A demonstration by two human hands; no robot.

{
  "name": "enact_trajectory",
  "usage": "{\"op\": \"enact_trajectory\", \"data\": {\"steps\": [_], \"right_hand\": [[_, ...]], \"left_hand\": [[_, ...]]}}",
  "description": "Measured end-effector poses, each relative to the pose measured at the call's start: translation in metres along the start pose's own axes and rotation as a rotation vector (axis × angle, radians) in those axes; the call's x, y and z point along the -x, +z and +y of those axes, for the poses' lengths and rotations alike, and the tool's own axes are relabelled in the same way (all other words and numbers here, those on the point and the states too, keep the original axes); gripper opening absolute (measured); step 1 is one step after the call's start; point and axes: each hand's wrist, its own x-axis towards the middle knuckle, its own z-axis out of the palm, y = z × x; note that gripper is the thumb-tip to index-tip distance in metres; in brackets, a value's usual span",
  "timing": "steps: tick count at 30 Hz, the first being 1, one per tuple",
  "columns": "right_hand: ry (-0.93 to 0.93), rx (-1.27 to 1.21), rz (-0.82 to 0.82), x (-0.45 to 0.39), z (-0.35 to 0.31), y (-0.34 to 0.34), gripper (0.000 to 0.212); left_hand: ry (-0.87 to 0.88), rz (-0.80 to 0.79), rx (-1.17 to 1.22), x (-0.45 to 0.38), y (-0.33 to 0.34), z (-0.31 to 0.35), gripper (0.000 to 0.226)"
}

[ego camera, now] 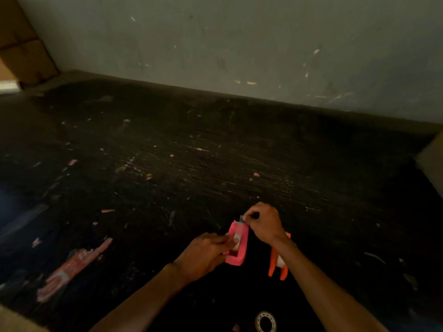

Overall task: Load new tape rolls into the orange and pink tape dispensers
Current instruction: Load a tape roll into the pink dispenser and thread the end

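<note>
A pink tape dispenser (236, 245) sits on a dark, scratched table (215, 164), low in the view and a little right of centre, and everything else is placed from it. The left hand (206, 254) comes in from its left side; the fingers (224, 239) are curled around the dispenser's near left wall, with one fingertip pressed on the pale roll of tape (237, 242) seated inside it. The right hand (263, 222) is at the dispenser's far end, its thumb and first finger pinched together on something small and thin at the cutter; whether that is the loose end of the tape cannot be made out in the dim light. Just to the right of the pink dispenser, partly under the right forearm, an orange tape dispenser (278, 265) lies on the table with a whitish roll showing between its two sides. Nearer the person than the pink dispenser, at the bottom edge of the view, a clear roll of tape (265, 321) lies flat. Far to the left of the dispenser, a torn reddish strip (72, 269) is stuck to the table; it carries pale marks, too blurred to read. No brand or writing can be read on either dispenser.
</note>
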Motion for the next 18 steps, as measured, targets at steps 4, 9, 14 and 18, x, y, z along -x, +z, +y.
{"op": "enact_trajectory", "data": {"steps": [4,9,14,18], "right_hand": [[0.223,-0.093,-0.183,-0.017,-0.001,0.001,0.011],[0.54,-0.203,-0.354,-0.03,-0.007,-0.004,0.017],[0.551,-0.222,-0.347,-0.03,-0.007,-0.001,0.019],[0.451,-0.378,-0.141,-0.013,-0.003,-0.014,0.022]], "left_hand": [[0.004,0.003,-0.003,-0.001,-0.001,-0.001,0.037],[-0.002,-0.015,0.038,0.001,0.0,0.001,0.036],[-0.057,-0.041,0.087,0.003,0.004,0.0,0.044],[-0.24,-0.092,0.261,0.0,-0.003,0.004,0.057]]}}
